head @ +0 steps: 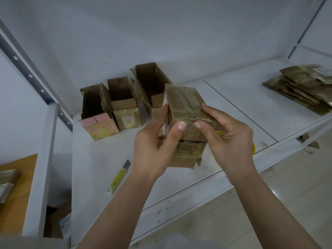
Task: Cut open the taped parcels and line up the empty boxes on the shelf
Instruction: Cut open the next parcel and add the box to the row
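I hold a brown taped parcel (183, 106) upright above the white shelf (111, 155). My left hand (158, 141) grips its left side, thumb on the near face. My right hand (226, 135) grips the right side, thumb pressing the wrinkled tape near a slit at the top edge. Three opened cardboard boxes stand in a row at the back left: one with pink flaps (97, 112), a middle one (124, 103), and a taller one (150, 81) partly hidden behind the parcel. A yellow utility knife (119, 176) lies on the shelf, left of my left wrist.
A pile of flattened brown taped packets (303, 87) lies at the shelf's far right. A grey perforated upright (32, 78) and a white post (43, 159) bound the left side. A wooden surface (16, 194) sits lower left. A yellow object (253, 148) peeks out behind my right hand.
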Available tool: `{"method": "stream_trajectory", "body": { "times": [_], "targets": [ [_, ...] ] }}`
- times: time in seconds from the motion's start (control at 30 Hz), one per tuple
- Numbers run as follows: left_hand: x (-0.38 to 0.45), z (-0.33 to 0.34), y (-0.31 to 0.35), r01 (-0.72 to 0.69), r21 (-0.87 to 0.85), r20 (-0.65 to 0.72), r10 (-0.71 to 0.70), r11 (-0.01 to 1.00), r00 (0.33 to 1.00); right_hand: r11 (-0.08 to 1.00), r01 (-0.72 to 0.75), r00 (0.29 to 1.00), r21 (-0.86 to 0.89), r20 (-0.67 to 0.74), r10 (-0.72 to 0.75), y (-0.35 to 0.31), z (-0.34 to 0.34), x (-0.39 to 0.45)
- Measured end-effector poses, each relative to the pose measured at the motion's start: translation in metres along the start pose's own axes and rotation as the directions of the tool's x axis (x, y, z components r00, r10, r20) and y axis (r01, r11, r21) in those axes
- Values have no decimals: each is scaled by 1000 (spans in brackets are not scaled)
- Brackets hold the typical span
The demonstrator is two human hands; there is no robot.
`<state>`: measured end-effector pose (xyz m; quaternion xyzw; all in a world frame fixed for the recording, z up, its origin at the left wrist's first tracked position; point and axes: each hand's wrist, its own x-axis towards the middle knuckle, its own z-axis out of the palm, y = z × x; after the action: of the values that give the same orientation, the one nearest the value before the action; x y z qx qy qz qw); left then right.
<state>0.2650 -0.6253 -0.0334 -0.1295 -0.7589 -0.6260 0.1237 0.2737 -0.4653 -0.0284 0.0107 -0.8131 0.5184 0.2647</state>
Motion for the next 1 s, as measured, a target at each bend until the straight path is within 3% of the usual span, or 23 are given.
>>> {"method": "stream_trajectory", "body": {
  "times": [0.1, 0.2, 0.27, 0.4, 0.6, 0.67, 0.83, 1.0],
  "targets": [
    [4, -6, 0, -3, -90, -41, -1, 996, 999, 993, -25, 999, 118, 50, 19, -1, -3, 4],
    [4, -3, -5, -97, 132, 18, 96, 986, 995, 981, -36, 997, 192, 79, 22, -4, 0, 2],
    [4, 0, -7, -92, 250, 51, 82, 964, 995, 979, -27, 997, 204, 80, 11, -6, 1, 1],
    [3, 0, 0, -130, 394, 6, 139, 910, 990, 975, -10, 998, 221, 66, -5, -6, 1, -1],
    [3, -2, -3, -208, 286, 53, 201, 935, 978, 973, -21, 996, 229, 86, 2, -8, -3, -1],
    [1, 2, -5, -200, 250, -7, 208, 947, 978, 970, -24, 997, 242, 80, 5, -7, -2, -1],
    [-5, 7, -6, -181, 269, -144, 225, 946, 964, 935, -76, 993, 346, -57, 101, -7, 6, -12],
    [-8, 11, -3, -205, 331, -175, 273, 921, 946, 957, -29, 972, 288, -214, 94, -5, 19, -19]
  ]
}}
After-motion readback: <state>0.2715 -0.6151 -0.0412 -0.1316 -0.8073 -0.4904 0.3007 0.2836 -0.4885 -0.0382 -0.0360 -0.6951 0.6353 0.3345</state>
